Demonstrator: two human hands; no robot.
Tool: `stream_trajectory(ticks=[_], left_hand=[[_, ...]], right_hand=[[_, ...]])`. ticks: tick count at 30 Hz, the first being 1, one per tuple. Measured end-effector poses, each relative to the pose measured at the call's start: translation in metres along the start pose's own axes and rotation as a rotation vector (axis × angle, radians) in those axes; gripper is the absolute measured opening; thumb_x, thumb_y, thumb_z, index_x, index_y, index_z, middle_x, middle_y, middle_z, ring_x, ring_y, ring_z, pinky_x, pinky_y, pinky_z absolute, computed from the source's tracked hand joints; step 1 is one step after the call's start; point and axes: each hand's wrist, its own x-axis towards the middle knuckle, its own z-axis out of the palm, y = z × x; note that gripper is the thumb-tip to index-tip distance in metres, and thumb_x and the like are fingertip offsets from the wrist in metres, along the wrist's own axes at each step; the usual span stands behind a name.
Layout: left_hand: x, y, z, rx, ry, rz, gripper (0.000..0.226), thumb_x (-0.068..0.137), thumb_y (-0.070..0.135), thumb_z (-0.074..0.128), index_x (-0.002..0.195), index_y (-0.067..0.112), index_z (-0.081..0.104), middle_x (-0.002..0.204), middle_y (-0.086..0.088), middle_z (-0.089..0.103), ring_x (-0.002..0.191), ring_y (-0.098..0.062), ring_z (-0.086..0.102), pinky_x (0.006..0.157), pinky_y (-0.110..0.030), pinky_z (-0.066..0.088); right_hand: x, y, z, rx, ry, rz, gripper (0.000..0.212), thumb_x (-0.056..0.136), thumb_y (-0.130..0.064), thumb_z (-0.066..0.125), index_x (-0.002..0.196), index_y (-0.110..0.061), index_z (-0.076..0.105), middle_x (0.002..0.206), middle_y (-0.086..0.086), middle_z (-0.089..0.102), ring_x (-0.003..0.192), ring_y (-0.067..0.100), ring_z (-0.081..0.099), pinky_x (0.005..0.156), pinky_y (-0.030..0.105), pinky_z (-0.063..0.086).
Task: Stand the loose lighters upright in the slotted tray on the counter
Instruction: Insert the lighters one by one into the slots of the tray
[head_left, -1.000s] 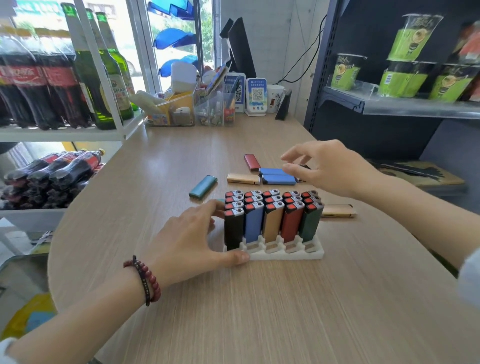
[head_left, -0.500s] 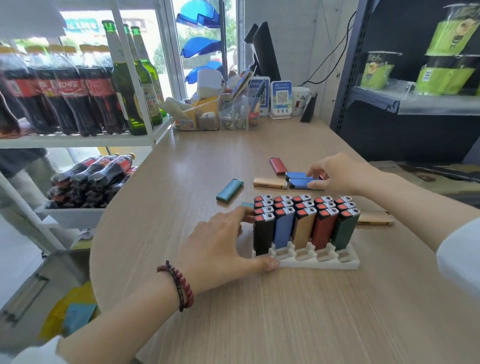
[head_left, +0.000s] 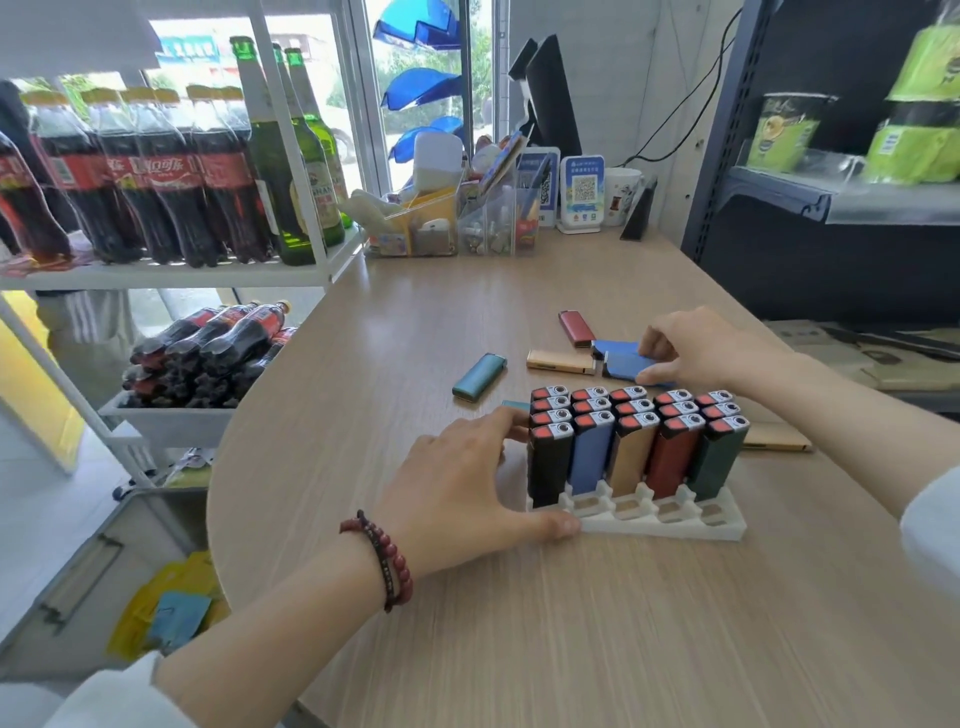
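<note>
A white slotted tray (head_left: 670, 526) sits mid-counter with several lighters standing upright in rows; its front row of slots is bare. My left hand (head_left: 457, 493) rests against the tray's left end, thumb along the front edge, fingers by the black lighter (head_left: 548, 462). My right hand (head_left: 696, 348) reaches behind the tray and pinches a blue lighter (head_left: 626, 364) lying flat. Loose on the counter lie a red lighter (head_left: 575, 327), a gold lighter (head_left: 560, 361), a teal lighter (head_left: 479, 376) and another gold lighter (head_left: 776, 436) under my right forearm.
Clear organiser boxes (head_left: 441, 228), a QR-code stand (head_left: 583, 195) and a mug (head_left: 623, 195) line the counter's far edge. A white rack with cola and beer bottles (head_left: 156, 176) stands left. Dark shelving with green cups (head_left: 831, 156) rises on the right.
My right hand has come down from above the loose lighters onto the blue one and closed on it. My left hand stays at the tray. The view shifted.
</note>
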Motion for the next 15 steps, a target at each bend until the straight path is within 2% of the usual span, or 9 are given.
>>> stream_trajectory(ticks=[3, 5, 8, 10, 12, 15], left_hand=[[-0.001, 0.001, 0.0, 0.008, -0.002, -0.002, 0.082, 0.061, 0.073, 0.061, 0.129, 0.042, 0.03, 0.126, 0.023, 0.046, 0.109, 0.003, 0.042, 0.096, -0.032, 0.038], [0.0, 0.001, 0.0, 0.016, -0.007, -0.003, 0.083, 0.061, 0.074, 0.061, 0.13, 0.04, 0.03, 0.127, 0.022, 0.045, 0.11, 0.001, 0.042, 0.096, -0.033, 0.038], [0.0, 0.001, 0.0, 0.025, -0.007, -0.002, 0.084, 0.061, 0.074, 0.06, 0.131, 0.04, 0.029, 0.128, 0.021, 0.045, 0.11, 0.001, 0.042, 0.096, -0.033, 0.038], [0.0, 0.001, 0.0, 0.041, 0.0, 0.009, 0.086, 0.06, 0.076, 0.059, 0.132, 0.039, 0.029, 0.131, 0.02, 0.043, 0.114, 0.0, 0.039, 0.097, -0.033, 0.037], [0.0, 0.003, 0.001, 0.073, 0.022, 0.018, 0.094, 0.057, 0.081, 0.055, 0.135, 0.037, 0.026, 0.134, 0.019, 0.038, 0.12, -0.001, 0.033, 0.1, -0.033, 0.034], [0.001, 0.003, 0.003, 0.078, 0.04, 0.014, 0.101, 0.053, 0.085, 0.051, 0.138, 0.036, 0.022, 0.138, 0.019, 0.034, 0.123, -0.002, 0.029, 0.102, -0.033, 0.032]], right_hand=[[-0.004, -0.003, -0.004, -0.012, 0.072, -0.095, 0.031, 0.079, -0.017, 0.072, 0.108, -0.01, 0.061, 0.104, 0.009, 0.065, 0.089, 0.02, 0.057, 0.074, 0.027, 0.041], [-0.008, -0.006, -0.011, -0.056, 0.16, -0.166, 0.029, 0.082, -0.014, 0.069, 0.111, -0.011, 0.062, 0.105, 0.008, 0.064, 0.093, 0.022, 0.057, 0.077, 0.029, 0.041], [-0.02, -0.017, -0.027, -0.134, 0.325, -0.298, 0.026, 0.084, -0.015, 0.065, 0.11, -0.018, 0.061, 0.105, 0.001, 0.06, 0.092, 0.022, 0.057, 0.082, 0.039, 0.048], [-0.033, -0.027, -0.036, -0.107, 0.366, -0.368, 0.027, 0.085, -0.016, 0.065, 0.111, -0.017, 0.059, 0.105, 0.0, 0.062, 0.091, 0.022, 0.058, 0.082, 0.043, 0.05], [-0.048, -0.036, -0.043, -0.064, 0.368, -0.401, 0.027, 0.086, -0.021, 0.063, 0.112, -0.019, 0.056, 0.102, -0.005, 0.062, 0.088, 0.019, 0.06, 0.078, 0.039, 0.052], [-0.07, -0.042, -0.046, -0.022, 0.423, -0.419, 0.03, 0.086, -0.025, 0.062, 0.115, -0.022, 0.053, 0.096, -0.013, 0.059, 0.081, 0.012, 0.06, 0.07, 0.025, 0.048]])
